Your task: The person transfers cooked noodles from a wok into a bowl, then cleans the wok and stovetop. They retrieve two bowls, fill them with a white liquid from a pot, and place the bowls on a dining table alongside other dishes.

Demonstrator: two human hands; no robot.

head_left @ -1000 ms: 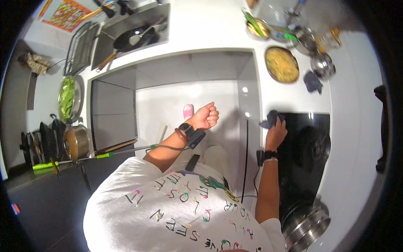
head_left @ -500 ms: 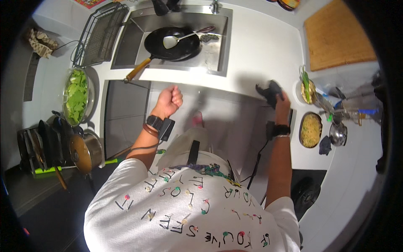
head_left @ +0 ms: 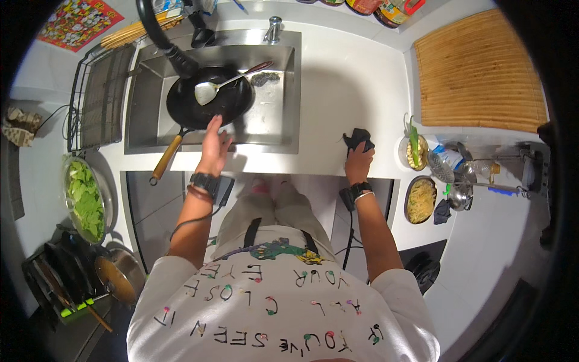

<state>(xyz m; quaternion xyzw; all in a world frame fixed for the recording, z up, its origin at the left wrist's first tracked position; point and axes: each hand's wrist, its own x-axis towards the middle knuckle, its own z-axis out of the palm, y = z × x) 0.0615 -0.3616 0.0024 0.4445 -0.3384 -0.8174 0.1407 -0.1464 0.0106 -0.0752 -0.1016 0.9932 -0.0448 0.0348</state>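
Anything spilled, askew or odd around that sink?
One thing: a dark, ragged clump lies in the sink, right of the wok. It looks odd against the pale metal, though I cannot tell whether it is scraps or a scrubber. Nothing else stands out, including the dark cloth under the right hand.

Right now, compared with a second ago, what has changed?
The right hand has carried the dark cloth from near the cooktop to the counter beside the sink, keeping hold. The left hand, then curled, has opened over the sink's front edge. The wok and spatula stayed.
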